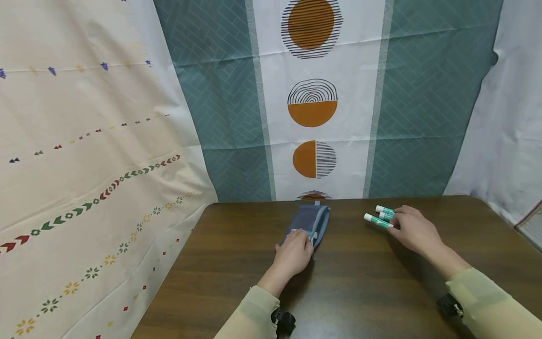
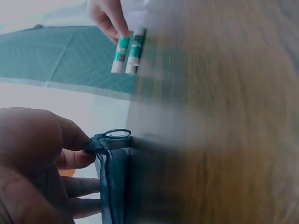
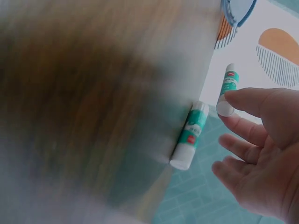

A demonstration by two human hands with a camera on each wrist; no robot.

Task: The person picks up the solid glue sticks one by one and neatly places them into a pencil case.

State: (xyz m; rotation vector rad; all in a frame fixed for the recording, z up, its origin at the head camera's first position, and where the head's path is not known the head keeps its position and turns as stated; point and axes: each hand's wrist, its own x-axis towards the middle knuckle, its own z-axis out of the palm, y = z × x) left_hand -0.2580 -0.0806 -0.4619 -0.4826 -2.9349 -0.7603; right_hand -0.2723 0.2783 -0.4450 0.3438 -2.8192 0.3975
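A dark blue-grey zippered pouch lies on the table, its zipped side gaping. My left hand grips the near end; in the left wrist view the thumb and forefinger pinch a corner by the zipper. To the right, my right hand pinches one green-and-white glue stick between thumb and forefinger, just off the table. Another glue stick lies on the tabletop under that hand. The head view shows three together, with the farthest glue stick partly covered by the fingers.
Both hands work over a dark brown wooden table. Behind it hangs a green and white cloth with orange circles. A cream patterned cloth hangs along the left, and a white cloth on the right.
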